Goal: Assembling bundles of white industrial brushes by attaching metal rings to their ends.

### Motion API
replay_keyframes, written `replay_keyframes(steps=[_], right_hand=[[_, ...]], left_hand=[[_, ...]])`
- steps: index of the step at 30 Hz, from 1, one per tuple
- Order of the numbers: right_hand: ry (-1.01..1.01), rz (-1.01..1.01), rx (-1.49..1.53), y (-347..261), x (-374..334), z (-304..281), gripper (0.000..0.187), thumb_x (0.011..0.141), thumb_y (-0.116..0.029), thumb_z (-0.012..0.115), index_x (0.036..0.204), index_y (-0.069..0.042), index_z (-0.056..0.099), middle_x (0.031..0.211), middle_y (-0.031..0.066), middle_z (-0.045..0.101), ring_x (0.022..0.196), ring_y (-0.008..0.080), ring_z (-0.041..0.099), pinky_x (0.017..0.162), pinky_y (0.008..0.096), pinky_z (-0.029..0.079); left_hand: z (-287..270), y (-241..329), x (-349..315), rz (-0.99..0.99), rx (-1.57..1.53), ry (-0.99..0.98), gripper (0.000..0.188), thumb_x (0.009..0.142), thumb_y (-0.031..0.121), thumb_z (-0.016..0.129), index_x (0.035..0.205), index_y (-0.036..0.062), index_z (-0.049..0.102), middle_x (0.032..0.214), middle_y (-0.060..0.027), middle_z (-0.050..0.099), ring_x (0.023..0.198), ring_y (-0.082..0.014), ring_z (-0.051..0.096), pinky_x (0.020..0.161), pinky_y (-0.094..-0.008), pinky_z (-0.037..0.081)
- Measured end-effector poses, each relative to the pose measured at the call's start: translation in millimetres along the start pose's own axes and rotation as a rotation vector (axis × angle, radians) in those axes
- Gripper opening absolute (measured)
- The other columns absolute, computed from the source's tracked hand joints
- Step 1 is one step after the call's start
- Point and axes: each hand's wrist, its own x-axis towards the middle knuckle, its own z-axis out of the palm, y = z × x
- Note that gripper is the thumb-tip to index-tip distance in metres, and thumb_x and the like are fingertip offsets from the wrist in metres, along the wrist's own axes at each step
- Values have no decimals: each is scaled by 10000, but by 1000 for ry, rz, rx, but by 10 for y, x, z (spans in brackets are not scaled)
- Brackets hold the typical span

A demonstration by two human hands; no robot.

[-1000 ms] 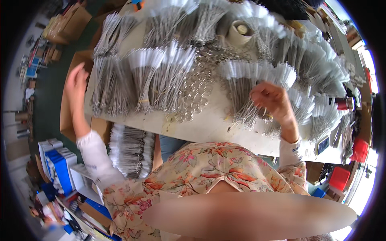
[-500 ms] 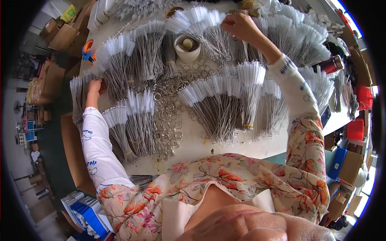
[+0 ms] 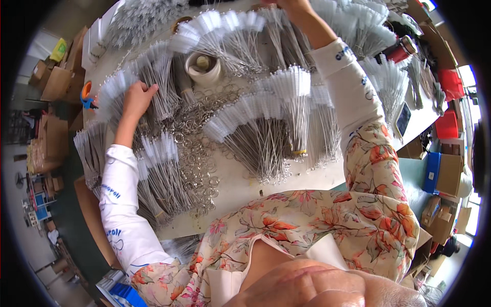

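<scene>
Thin wire brushes with white bristle heads lie in bundles across the table. My left hand (image 3: 138,98) rests on a bundle at the left (image 3: 115,94), its thumb held away from the other fingers, which are partly hidden. Stretched to the far side, my right hand (image 3: 290,4) is cut off by the upper edge, so its fingertips cannot be seen. Below that arm, another brush bundle (image 3: 284,36) lies on the table. Loose metal rings (image 3: 197,148) are heaped in the middle. An upright-looking, yellow-banded bundle (image 3: 296,107) sits among the near brushes.
A white round container (image 3: 203,77) with a small pale object inside stands behind the rings. Orange-handled scissors (image 3: 87,94) lie at the left edge. A dark red flask (image 3: 396,49) and a phone (image 3: 403,118) are at the right. Cardboard boxes (image 3: 61,82) flank the table.
My left hand has moved from the outermost left bundle to one farther in and back. My right hand has reached farther away, partly out of view. The whole view has shifted.
</scene>
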Motion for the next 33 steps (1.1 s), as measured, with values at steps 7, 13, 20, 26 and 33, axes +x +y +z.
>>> replay_keyframes(steps=[7,13,20,26,33], right_hand=[[-105,24,-1222,578,-237,-923,244,728,-346,645,836,-131,686,784,91,661,728,260,637,705,361,506],[-91,245,-1414,638,-408,-829,270,658,-352,681,840,-152,690,859,93,663,808,291,632,728,390,505],[-25,233,-1168,854,-357,-1220,319,676,-387,658,916,-179,688,899,92,664,852,281,631,741,392,494],[413,-525,-895,-341,-384,-582,140,815,-129,502,813,11,505,737,221,521,689,367,538,610,425,407],[44,-886,-1464,17,-31,-2344,110,816,-69,454,847,-28,551,740,142,536,672,344,534,626,448,431]], left_hand=[[173,-333,88,-142,-474,-58,259,790,226,653,733,-22,600,632,-50,589,581,-125,513,558,-294,411],[61,215,-61,-414,-689,-96,209,793,213,661,771,9,628,561,22,481,419,-50,339,374,-259,240],[135,100,-46,-328,-758,-26,173,801,171,636,798,-2,621,659,-24,600,469,-52,386,405,-238,262],[-87,37,-128,-364,-690,-102,166,813,147,593,818,-15,627,741,-75,658,578,-92,516,559,-233,388],[-271,318,-71,-181,-360,-87,185,785,157,577,798,-9,657,720,-77,669,661,-119,604,656,-248,448]])
